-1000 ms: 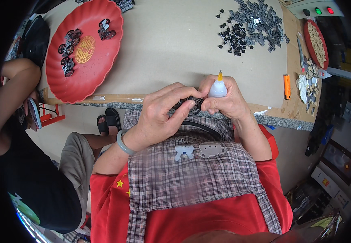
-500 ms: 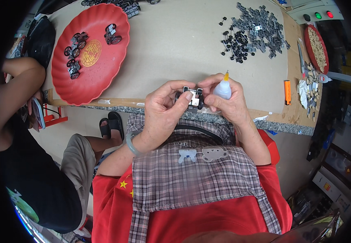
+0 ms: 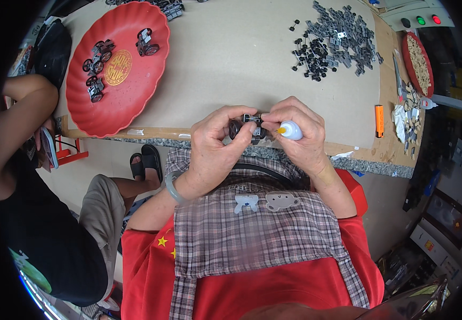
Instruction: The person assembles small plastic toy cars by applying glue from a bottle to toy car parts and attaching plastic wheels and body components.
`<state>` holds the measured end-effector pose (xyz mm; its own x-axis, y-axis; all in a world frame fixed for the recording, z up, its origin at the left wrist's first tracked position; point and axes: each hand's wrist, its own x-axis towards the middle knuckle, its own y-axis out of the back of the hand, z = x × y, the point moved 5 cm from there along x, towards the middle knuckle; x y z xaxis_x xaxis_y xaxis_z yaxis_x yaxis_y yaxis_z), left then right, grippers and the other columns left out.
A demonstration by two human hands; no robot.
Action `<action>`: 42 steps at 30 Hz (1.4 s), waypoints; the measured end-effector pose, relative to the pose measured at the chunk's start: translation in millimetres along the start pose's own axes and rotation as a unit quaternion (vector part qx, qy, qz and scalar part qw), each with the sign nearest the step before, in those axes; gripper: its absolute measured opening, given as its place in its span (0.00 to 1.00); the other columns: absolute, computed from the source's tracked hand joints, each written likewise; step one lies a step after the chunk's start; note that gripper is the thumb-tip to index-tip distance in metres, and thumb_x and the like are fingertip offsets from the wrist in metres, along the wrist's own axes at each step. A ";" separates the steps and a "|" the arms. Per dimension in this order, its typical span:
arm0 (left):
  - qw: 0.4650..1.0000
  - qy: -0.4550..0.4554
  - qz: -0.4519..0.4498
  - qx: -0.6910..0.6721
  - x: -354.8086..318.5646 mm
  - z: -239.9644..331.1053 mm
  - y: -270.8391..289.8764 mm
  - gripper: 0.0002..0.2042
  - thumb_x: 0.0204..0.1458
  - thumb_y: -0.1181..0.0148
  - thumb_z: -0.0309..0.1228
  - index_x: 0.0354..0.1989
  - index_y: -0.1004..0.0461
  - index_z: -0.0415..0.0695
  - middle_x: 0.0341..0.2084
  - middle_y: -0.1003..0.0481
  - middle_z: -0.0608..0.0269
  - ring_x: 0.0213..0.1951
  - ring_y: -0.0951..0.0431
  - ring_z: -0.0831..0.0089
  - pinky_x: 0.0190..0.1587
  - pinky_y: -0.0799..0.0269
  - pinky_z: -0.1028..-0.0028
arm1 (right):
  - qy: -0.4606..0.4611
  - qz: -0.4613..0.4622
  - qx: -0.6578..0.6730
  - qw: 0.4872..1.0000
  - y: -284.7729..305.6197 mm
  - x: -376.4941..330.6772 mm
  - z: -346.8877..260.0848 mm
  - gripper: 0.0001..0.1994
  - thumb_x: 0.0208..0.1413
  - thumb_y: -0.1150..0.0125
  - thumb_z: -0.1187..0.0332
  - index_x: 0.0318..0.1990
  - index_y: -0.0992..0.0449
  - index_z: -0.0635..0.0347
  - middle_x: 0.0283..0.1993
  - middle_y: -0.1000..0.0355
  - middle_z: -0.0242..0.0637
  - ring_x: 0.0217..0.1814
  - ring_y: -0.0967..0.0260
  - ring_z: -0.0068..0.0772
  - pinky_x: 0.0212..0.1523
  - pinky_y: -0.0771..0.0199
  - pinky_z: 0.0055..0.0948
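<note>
My left hand [image 3: 215, 136] is closed around a small dark toy vehicle [image 3: 254, 118] with black wheels, just over the table's front edge. Thumb and fingers pinch its side, so part of it is hidden. In my right hand [image 3: 304, 125] is a white squeeze bottle [image 3: 292, 130], its yellow nozzle [image 3: 281, 130] pointing left at the toy's side. My right fingertips touch or nearly touch the toy's right end. Whether the nozzle touches the toy I cannot tell.
A red scalloped plate [image 3: 151, 80] at the left holds several similar toy vehicles [image 3: 146, 42]. Grey plastic parts [image 3: 343, 40] and black wheel axles [image 3: 313, 64] lie in heaps at the far right. An orange lighter [image 3: 379, 121] lies nearer. Another person [image 3: 55, 224] sits at the left.
The bottle has tipped over, its nozzle swinging from pointing away to pointing left toward the toy. The toy vehicle has turned in my left fingers.
</note>
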<state>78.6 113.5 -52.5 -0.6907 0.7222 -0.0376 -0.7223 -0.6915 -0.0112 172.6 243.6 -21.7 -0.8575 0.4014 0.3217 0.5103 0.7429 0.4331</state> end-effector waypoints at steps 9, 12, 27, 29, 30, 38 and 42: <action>0.992 -0.070 -0.018 0.102 1.3 19.1 -0.9 0.10 0.46 0.38 0.19 0.38 0.23 0.39 0.30 0.22 0.59 0.29 0.23 0.72 0.31 0.29 0.76 | 0.005 0.054 0.050 0.997 -4.7 -9.4 8.4 0.09 0.40 0.31 0.82 0.31 0.22 0.62 0.31 0.27 0.37 0.30 0.27 0.27 0.28 0.27 0.23; 0.992 -0.066 -0.022 0.107 2.2 18.7 -1.3 0.10 0.46 0.38 0.19 0.38 0.23 0.39 0.30 0.22 0.59 0.30 0.23 0.72 0.31 0.29 0.76 | 0.004 0.035 0.056 0.998 -4.6 -6.9 9.4 0.09 0.40 0.32 0.82 0.31 0.22 0.62 0.30 0.27 0.37 0.29 0.27 0.27 0.27 0.27 0.23; 0.999 0.019 -0.035 0.037 -0.2 2.5 2.3 0.09 0.49 0.38 0.20 0.40 0.21 0.42 0.28 0.24 0.68 0.21 0.35 0.88 0.21 0.42 0.84 | 0.008 -0.023 0.050 0.998 -4.0 -0.5 11.9 0.07 0.43 0.33 0.80 0.32 0.21 0.62 0.30 0.27 0.37 0.28 0.27 0.27 0.26 0.28 0.24; 0.998 0.041 -0.042 0.033 -0.1 0.0 0.6 0.09 0.50 0.38 0.20 0.40 0.22 0.42 0.27 0.24 0.69 0.21 0.35 0.88 0.21 0.42 0.84 | 0.012 -0.010 0.056 0.998 -3.8 -4.5 11.8 0.07 0.43 0.33 0.80 0.32 0.21 0.62 0.30 0.27 0.37 0.28 0.27 0.27 0.26 0.28 0.24; 0.998 0.033 -0.047 0.006 -0.2 -0.5 -2.6 0.09 0.50 0.39 0.20 0.40 0.22 0.41 0.27 0.24 0.69 0.22 0.34 0.89 0.21 0.42 0.85 | 0.015 0.004 0.063 0.998 -3.0 -6.1 11.7 0.07 0.43 0.33 0.80 0.33 0.21 0.62 0.30 0.27 0.37 0.28 0.27 0.27 0.26 0.28 0.24; 0.976 0.114 -0.070 -0.172 6.0 -9.9 -2.0 0.09 0.55 0.42 0.21 0.44 0.25 0.35 0.31 0.22 0.65 0.31 0.25 0.85 0.31 0.31 0.85 | -0.092 -0.019 0.166 0.982 -6.3 -0.6 21.1 0.05 0.48 0.33 0.76 0.34 0.21 0.63 0.31 0.26 0.36 0.28 0.29 0.22 0.28 0.30 0.20; 0.944 0.154 -0.118 -0.267 11.2 -8.8 -5.6 0.10 0.57 0.44 0.22 0.46 0.26 0.34 0.34 0.22 0.60 0.36 0.23 0.81 0.39 0.26 0.81 | -0.202 -0.026 0.339 0.919 -6.7 -6.6 32.4 0.04 0.53 0.36 0.74 0.36 0.21 0.63 0.30 0.27 0.32 0.26 0.33 0.15 0.26 0.34 0.17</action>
<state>75.1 125.3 -61.7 -0.4113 0.8738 -0.2596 -0.6775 -0.4835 -0.5543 172.7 253.4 -54.0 -0.9040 0.4195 -0.0817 0.4267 0.8751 -0.2284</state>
